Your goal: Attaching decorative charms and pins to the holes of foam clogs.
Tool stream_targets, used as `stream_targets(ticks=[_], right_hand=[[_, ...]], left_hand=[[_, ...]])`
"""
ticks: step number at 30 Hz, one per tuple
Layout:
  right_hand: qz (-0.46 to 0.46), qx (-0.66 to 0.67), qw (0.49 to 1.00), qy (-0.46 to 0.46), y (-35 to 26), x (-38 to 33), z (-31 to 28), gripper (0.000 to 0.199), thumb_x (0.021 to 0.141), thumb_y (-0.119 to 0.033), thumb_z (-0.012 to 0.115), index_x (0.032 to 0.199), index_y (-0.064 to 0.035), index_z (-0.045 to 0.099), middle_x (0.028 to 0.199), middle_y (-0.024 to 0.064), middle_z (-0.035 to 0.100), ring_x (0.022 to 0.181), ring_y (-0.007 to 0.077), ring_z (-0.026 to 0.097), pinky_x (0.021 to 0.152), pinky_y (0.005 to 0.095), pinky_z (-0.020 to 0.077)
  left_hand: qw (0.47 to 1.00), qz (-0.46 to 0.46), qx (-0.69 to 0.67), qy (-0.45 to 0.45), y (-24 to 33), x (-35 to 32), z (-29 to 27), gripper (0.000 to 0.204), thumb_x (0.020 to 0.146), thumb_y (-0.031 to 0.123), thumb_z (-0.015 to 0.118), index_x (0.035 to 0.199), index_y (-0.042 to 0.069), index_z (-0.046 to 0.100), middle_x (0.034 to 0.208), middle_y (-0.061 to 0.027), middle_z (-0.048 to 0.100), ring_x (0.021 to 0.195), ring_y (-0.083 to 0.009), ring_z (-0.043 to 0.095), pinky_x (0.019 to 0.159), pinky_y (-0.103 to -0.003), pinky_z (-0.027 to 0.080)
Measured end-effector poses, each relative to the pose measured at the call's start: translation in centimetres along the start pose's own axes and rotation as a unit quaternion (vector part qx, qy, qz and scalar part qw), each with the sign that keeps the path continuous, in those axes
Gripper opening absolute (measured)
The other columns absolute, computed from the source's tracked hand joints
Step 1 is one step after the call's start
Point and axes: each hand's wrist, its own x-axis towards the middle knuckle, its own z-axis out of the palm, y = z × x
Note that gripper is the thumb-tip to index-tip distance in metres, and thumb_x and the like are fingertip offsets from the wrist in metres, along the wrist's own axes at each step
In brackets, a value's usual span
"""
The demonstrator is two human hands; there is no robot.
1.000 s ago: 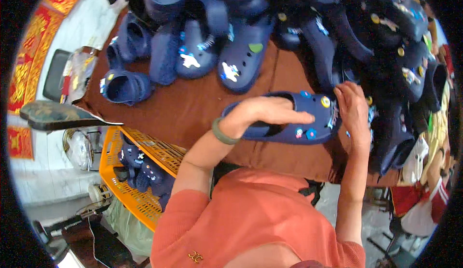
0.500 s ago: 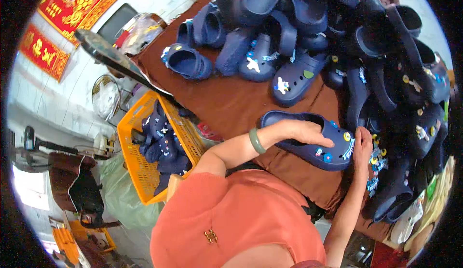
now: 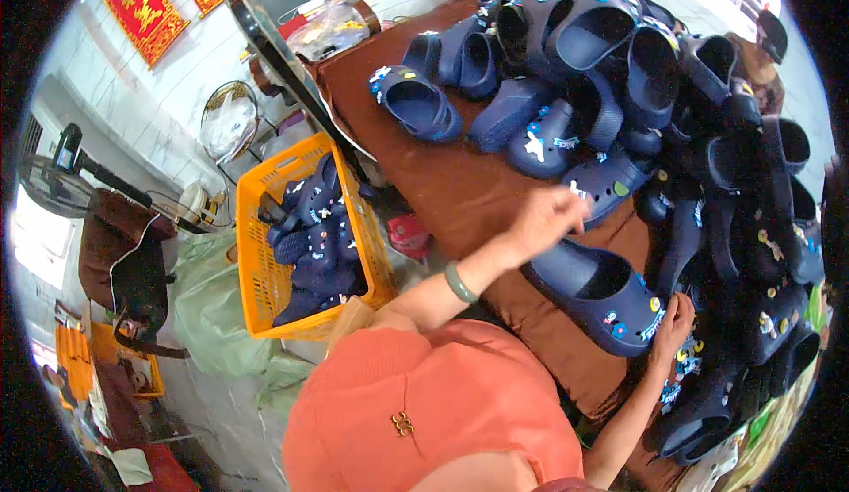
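Observation:
A navy clog (image 3: 588, 281) lies in front of me, its toe to the right, with a flower, a round yellow piece and light-blue letter charms on its upper. At the toe, my right hand (image 3: 676, 322) grips the clog's edge with bent fingers. My left hand (image 3: 550, 224), with a green bangle (image 3: 461, 283) on its wrist, is raised over the heel side; motion smears its fingers. Just beyond it sits another decorated clog (image 3: 610, 193), partly covered by that hand. Small loose charms (image 3: 679, 377) lie in a heap beside my right hand.
Many navy clogs (image 3: 597, 32) are piled along the far and right sides of the brown cloth-covered table (image 3: 433, 187). Left of the table, an orange crate (image 3: 256, 302) holds more clogs. A fan (image 3: 55, 182) and a wire chair (image 3: 228, 120) stand further left.
My left hand has lifted off the clog and moved up toward its far side. My right hand stays at the toe. The whole view has shifted.

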Motion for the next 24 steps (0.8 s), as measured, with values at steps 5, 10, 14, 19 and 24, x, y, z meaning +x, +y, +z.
stream_targets(ticks=[5,10,14,19,24], right_hand=[[0.013,-0.071,0.997,-0.023,-1.8,0.0,-2.7,0.026,0.098,-0.019,0.058,0.087,0.0045,0.059,0.08,0.0147,0.058,0.073,0.0257,0.053,0.069,0.0379,0.0427],[0.129,0.002,0.97,-0.207,-2.4,-0.1,-5.8,0.039,0.096,-0.03,0.062,0.105,0.008,0.062,0.084,0.0152,0.067,0.074,0.0213,0.06,0.07,0.0348,0.0471],[0.149,0.062,0.953,-0.255,-2.2,-0.2,-6.2,0.055,0.093,-0.032,0.065,0.126,0.0116,0.054,0.099,0.018,0.069,0.086,0.0224,0.064,0.079,0.0342,0.0493],[0.173,0.049,0.924,-0.338,-2.5,0.2,-6.5,0.074,0.077,-0.03,0.074,0.132,0.0113,0.049,0.113,0.0205,0.066,0.105,0.0263,0.063,0.094,0.0354,0.0468],[0.157,0.071,0.926,-0.336,-3.3,-0.1,-5.0,0.07,0.07,-0.028,0.077,0.126,0.0076,0.055,0.114,0.0172,0.064,0.105,0.0274,0.061,0.096,0.0358,0.0454]], left_hand=[[0.88,0.217,0.312,0.284,-3.1,4.3,-10.1,0.024,0.084,0.011,0.07,0.106,0.002,0.065,0.102,-0.0139,0.064,0.102,-0.029,0.059,0.093,-0.04,0.045],[0.731,0.032,0.507,0.455,-6.9,6.6,-17.6,0.07,0.074,0.026,0.079,0.133,0.001,0.049,0.136,-0.0246,0.043,0.134,-0.0423,0.031,0.106,-0.06,0.027],[0.763,-0.07,0.532,0.359,-8.6,7.3,-20.6,0.061,0.071,0.031,0.082,0.121,0.006,0.059,0.134,-0.0112,0.053,0.137,-0.0375,0.031,0.109,-0.058,0.019],[0.713,-0.043,0.537,0.449,-8.3,5.2,-21.5,0.049,0.067,0.02,0.083,0.11,0.007,0.062,0.137,-0.0142,0.048,0.139,-0.0351,0.027,0.11,-0.057,0.015],[0.705,-0.125,0.583,0.385,-6.5,3.6,-21.1,0.065,0.073,0.016,0.077,0.131,0.004,0.049,0.143,-0.0219,0.038,0.14,-0.0394,0.023,0.109,-0.06,0.016]])
